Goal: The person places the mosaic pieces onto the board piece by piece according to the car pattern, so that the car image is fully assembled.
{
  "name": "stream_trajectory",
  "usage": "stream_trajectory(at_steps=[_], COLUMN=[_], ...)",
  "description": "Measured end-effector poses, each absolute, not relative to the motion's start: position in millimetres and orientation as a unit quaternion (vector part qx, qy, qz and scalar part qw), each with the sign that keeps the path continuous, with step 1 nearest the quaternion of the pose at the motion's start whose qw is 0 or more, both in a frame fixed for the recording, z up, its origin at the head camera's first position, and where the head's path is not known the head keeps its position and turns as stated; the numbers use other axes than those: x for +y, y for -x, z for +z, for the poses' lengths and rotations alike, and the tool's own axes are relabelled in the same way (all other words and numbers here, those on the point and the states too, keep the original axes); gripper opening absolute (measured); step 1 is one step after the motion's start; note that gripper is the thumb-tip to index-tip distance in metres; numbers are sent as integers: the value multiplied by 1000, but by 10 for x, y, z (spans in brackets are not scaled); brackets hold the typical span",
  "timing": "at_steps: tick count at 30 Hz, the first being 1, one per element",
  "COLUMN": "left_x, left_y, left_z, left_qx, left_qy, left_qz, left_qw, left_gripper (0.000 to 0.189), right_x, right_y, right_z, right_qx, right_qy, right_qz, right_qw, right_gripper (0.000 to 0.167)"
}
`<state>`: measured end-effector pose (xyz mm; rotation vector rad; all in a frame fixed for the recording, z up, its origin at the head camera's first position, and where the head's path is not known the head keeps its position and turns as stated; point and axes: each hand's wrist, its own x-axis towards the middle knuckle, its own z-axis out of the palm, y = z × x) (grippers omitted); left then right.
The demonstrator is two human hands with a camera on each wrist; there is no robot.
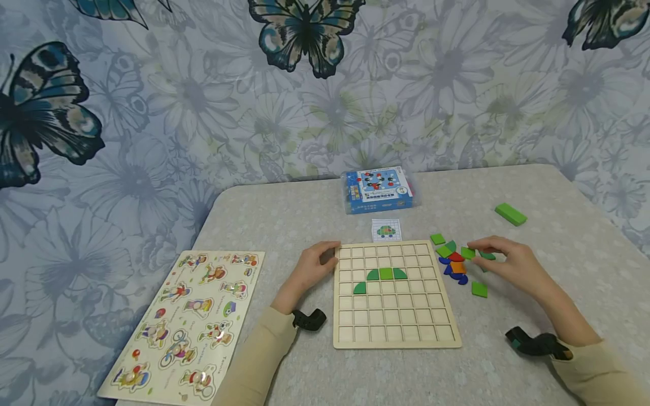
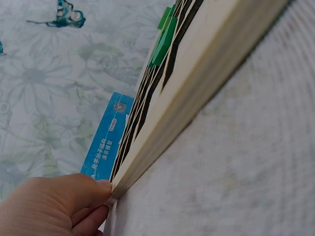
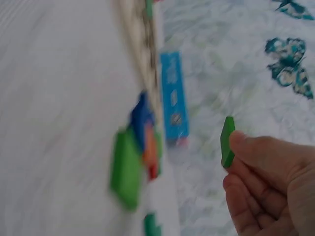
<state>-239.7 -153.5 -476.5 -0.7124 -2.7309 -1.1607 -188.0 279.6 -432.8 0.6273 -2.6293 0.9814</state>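
Note:
A square wooden grid board (image 1: 396, 337) lies on the table, bearing a light green square tile (image 1: 386, 273) between two dark green quarter-round tiles, with another quarter-round (image 1: 360, 288) one row lower to the left. My left hand (image 1: 310, 269) grips the board's far left corner, thumb on top and fingers against the side in the left wrist view. My right hand (image 1: 518, 268) is over the loose tiles right of the board. Between its thumb and fingertips it pinches a light green square tile (image 3: 227, 142), seen raised in the right wrist view.
Loose blue, red, orange (image 1: 458, 267) and green tiles lie right of the board. Behind it are a small car pattern card (image 1: 386, 230) and a blue box (image 1: 380, 190). A green block (image 1: 510, 214) lies back right. At left is a picture puzzle board (image 1: 203, 287).

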Motion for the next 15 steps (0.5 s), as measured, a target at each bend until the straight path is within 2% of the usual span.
stream_trajectory(at_steps=[8,15], left_x=[-1538,-1543], left_y=[2408,2387], left_z=[-4749,-4767], left_qx=[-894,-891], left_qy=[240,241], left_qz=[-375,-382], left_qw=[50,44], left_gripper=[39,40], right_x=[2272,1724], right_y=[1880,1844], right_z=[-3983,-3983], right_qx=[-862,-841], right_qy=[-268,-297], right_qz=[424,449], right_qw=[74,48], right_gripper=[30,28])
